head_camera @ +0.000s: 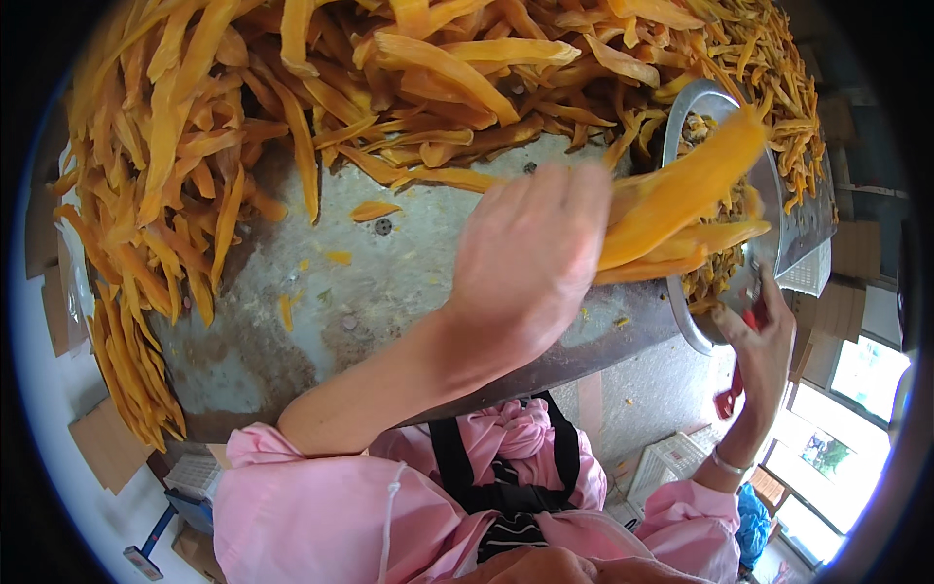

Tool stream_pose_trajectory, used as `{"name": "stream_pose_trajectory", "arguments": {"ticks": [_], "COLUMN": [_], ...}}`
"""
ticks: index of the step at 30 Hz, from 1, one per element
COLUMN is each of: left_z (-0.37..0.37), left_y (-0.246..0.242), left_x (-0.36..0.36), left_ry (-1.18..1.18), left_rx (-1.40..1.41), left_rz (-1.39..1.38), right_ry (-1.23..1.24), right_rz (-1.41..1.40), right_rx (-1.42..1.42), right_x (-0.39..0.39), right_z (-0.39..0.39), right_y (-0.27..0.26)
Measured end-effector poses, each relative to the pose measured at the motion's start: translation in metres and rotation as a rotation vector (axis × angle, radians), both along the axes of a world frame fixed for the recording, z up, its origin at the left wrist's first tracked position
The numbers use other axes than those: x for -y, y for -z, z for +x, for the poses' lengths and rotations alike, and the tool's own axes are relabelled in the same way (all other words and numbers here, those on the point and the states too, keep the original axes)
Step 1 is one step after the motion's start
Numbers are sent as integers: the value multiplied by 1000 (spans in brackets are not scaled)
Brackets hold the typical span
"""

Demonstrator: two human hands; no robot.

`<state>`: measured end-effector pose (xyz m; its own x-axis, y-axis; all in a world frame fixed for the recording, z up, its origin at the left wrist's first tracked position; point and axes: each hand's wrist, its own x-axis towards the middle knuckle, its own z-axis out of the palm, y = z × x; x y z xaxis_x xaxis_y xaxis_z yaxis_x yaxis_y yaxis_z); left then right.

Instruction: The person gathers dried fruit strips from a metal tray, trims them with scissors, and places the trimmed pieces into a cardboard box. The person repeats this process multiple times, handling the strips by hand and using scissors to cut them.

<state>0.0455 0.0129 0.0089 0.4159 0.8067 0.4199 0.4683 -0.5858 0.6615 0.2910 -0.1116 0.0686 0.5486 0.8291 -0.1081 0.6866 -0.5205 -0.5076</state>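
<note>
My left hand (533,248), blurred, is closed around a bunch of long, flat orange dried strips (664,212), likely sweet potato. Their far ends reach over a metal basin (676,135) that holds small brownish-orange trimmings (719,274). At the basin's near right side, my right hand (762,332) is around what looks like red-handled scissors (727,403); its fingers partly hide them, and the blades are hard to make out. A large heap of similar strips (438,73) covers the far part of the metal table (350,292).
More strips (160,190) pile along the left, with an aligned bunch (131,365) at the near left corner. Shorter pieces (788,95) lie beyond the basin. Small scraps (286,312) dot the tabletop. Below the edge stand white plastic crates (668,463) and a blue bag (751,525).
</note>
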Motion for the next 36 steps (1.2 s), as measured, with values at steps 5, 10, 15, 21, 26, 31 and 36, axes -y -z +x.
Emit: {"name": "stream_pose_trajectory", "arguments": {"ticks": [5, 10, 15, 21, 26, 31, 36], "left_z": [-54, -94, -114, -100, -97, -89, -89], "left_y": [14, 27, 23, 26, 35, 36, 39], "left_x": [25, 31, 32, 42, 46, 48, 50], "left_ry": [10, -57, -94, -232, -291, -286, -282], "left_rx": [62, 549, 638, 726, 592, 490, 461], "left_rz": [-580, -918, -1074, -826, -545, -273, -216], "right_ry": [-188, -247, -567, -653, -529, -394, -436], "right_rz": [-24, 303, 203, 116, 155, 6, -19], "right_rx": [4, 367, -266, -773, -1169, -1206, -1104], "right_x": [-51, -50, -41, -72, -68, -57, -57], "right_z": [11, -33, -123, -182, -203, -207, -205], "right_y": [30, 8, 9, 47, 57, 58, 54]}}
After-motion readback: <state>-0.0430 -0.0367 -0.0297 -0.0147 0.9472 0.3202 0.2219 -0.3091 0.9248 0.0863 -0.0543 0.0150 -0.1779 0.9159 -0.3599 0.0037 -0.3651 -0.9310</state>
